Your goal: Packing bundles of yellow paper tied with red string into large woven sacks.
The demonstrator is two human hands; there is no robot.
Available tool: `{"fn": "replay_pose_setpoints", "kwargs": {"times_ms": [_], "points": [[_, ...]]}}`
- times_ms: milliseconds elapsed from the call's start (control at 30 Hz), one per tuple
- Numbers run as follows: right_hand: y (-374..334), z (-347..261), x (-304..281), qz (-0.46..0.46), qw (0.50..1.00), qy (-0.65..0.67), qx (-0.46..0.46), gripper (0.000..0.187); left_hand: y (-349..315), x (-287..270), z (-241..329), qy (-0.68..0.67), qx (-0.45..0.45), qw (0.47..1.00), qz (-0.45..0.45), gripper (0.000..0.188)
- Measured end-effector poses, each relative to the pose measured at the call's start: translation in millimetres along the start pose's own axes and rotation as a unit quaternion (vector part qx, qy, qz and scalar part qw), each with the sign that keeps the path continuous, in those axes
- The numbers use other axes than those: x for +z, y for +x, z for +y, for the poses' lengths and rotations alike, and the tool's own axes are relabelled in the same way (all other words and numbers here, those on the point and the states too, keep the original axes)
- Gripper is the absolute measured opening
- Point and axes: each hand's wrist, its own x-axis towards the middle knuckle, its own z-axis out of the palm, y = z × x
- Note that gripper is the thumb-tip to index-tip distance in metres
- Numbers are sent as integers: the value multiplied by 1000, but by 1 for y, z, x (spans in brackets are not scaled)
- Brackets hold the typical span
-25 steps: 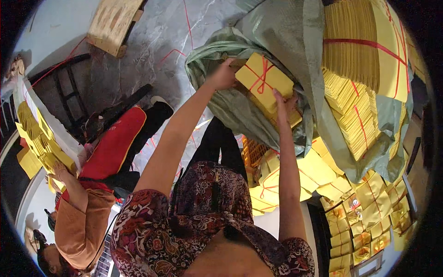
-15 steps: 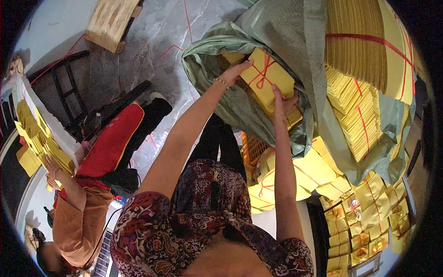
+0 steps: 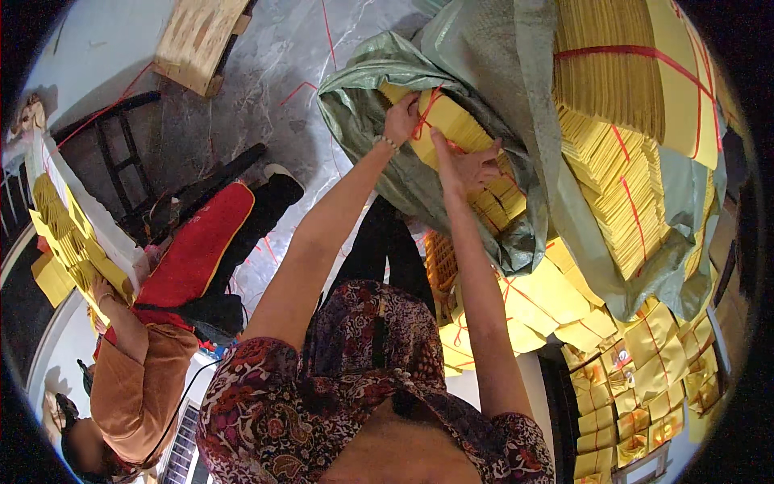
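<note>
A green woven sack [image 3: 361, 85] gapes in front of me, with tied bundles of yellow paper inside. One bundle [image 3: 451, 121], bound with red string [image 3: 426, 114], lies tilted near the sack's mouth. My left hand [image 3: 401, 121] is closed on this bundle's left end beside the string, its fingertips partly hidden. Against the bundle's near side rests my right hand [image 3: 468, 168], thumb up and fingers spread toward the sack's right wall. Below it, more yellow bundles [image 3: 504, 202] show inside the sack.
Tall stacks of yellow paper [image 3: 613, 73] stand at the right, and more tied bundles [image 3: 637, 395] pile up below. At the left, a seated person [image 3: 137, 395] handles yellow paper [image 3: 68, 234]. A wooden pallet [image 3: 197, 40] and black metal frame [image 3: 121, 153] are at the far left.
The bundle has sunk deeper and tilted within the sack. My right hand has shifted left and up across it, fingers now spread; my left hand has moved slightly left.
</note>
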Motion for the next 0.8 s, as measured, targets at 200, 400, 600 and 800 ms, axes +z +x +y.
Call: {"fn": "replay_pose_setpoints", "kwargs": {"times_ms": [200,400,600,800], "points": [[-4,-16,6,-5,997,-17,74,134,25,10,2,-254,43,948,-190,66],[-5,-8,4,-18,998,-9,67,132,31,8,21,-48,55,995,-69,59],[26,61,4,-58,944,320,-57,118,27,7,43,-154,-40,974,-161,54],[29,51,30,-197,911,329,152,105,55,-13,13,45,37,979,-196,50]]}}
